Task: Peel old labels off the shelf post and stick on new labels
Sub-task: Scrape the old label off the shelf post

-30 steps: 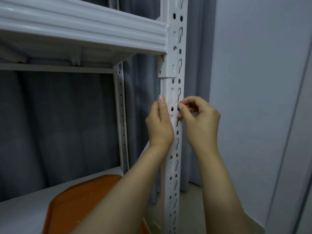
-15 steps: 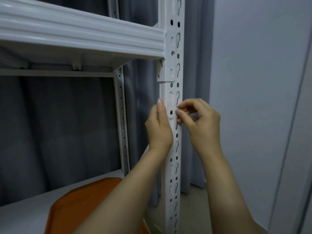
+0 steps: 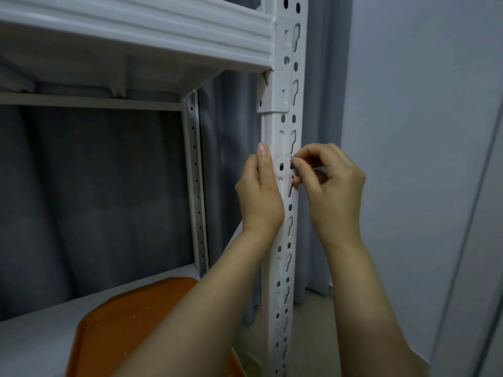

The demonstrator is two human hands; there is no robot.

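One thin, pale label (image 3: 283,166) sits flat on the shelf post (image 3: 283,240); it is probably light, limp and easily torn. The right hand (image 3: 330,183) pinches its right edge in a narrow grip, the sensible hold. The left hand (image 3: 260,197) lies against the post, its grip impossible to tell, fingers hidden

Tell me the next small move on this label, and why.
Probably draw the right hand gently away from the shelf post, lifting the label by its right edge. Its grip pinches that edge, while the rest lies flat across the post. The left hand rests against the post's left side, placed to steady it.
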